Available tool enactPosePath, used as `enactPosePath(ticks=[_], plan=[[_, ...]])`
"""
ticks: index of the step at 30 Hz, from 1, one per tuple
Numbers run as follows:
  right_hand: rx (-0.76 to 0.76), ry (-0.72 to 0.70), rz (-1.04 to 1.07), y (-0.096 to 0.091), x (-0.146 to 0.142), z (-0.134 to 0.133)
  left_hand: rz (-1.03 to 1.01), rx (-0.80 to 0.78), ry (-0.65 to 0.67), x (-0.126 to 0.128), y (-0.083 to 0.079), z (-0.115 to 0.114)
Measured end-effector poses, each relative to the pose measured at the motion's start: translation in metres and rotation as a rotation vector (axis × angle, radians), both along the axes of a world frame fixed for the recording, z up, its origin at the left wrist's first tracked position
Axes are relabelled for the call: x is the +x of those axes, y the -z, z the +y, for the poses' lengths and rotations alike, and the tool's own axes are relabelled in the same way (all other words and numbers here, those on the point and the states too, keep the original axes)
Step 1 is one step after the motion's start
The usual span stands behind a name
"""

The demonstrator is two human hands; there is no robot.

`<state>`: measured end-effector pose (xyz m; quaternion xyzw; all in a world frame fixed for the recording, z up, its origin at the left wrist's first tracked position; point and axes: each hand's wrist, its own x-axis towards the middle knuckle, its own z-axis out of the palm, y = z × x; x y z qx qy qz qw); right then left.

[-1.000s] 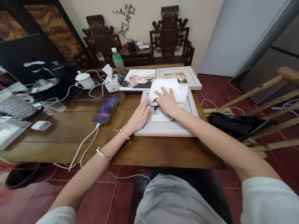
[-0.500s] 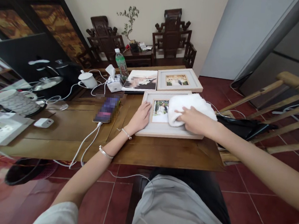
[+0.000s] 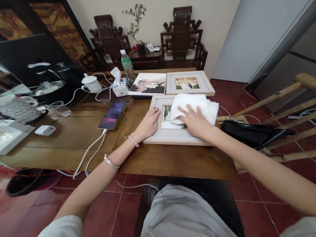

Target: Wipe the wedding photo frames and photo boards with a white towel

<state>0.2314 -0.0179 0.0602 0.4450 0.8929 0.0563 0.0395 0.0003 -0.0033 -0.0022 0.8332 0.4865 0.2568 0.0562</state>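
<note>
A pale wooden picture frame (image 3: 184, 140) with a photo inside lies flat near the table's front edge. Around its left side my left hand (image 3: 148, 124) is closed, fingers over the border. My right hand (image 3: 196, 121) presses a folded white towel (image 3: 206, 107) onto the frame's face, fingers somewhat spread and holding the cloth against it. The towel hides the photo's right part and the frame's upper right portion. Just behind lie a second wooden frame (image 3: 209, 89) with a photo and a white photo panel (image 3: 159, 78).
On the wooden table (image 3: 153, 163) stand a green-labelled bottle (image 3: 127, 67), a tissue box (image 3: 120, 88) and a white lidded cup (image 3: 92, 84). A phone (image 3: 112, 116) on a cable lies left of my left hand. A power strip (image 3: 5, 139) sits farther left; a bamboo chair (image 3: 286, 90) stands right.
My right hand has slid the towel left across the frame, covering more of the photo, and its fingers have spread. The left hand stays at the frame's left edge.
</note>
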Motion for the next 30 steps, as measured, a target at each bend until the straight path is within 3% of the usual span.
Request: enactPosePath(ticks=[3,6,8,11,16,19,23,30], plan=[[0.127,0.059,0.034,0.01,0.003,0.045,-0.001,-0.011,0.004,-0.001,0.0,0.0],[0.148,0.111,0.043,0.016,-0.005,0.063,-0.01,-0.02,0.001,-0.001,0.0,0.0],[0.101,0.115,0.029,0.015,-0.014,0.056,-0.015,-0.021,-0.001,-0.001,0.001,0.0],[-0.023,0.05,0.012,0.006,-0.027,0.023,-0.024,-0.021,-0.001,-0.001,0.002,0.001],[-0.3,-0.137,0.038,-0.028,-0.035,-0.043,-0.031,-0.029,0.012,-0.001,0.002,0.001],[-0.413,-0.242,0.038,-0.045,-0.032,-0.064,-0.03,-0.033,0.019,-0.002,0.001,0.001],[-0.377,-0.266,0.04,-0.045,-0.032,-0.066,-0.032,-0.051,0.033,-0.003,-0.002,0.0],[-0.113,-0.154,0.003,-0.008,-0.036,-0.022,-0.108,-0.006,0.031,0.002,-0.003,0.0]])
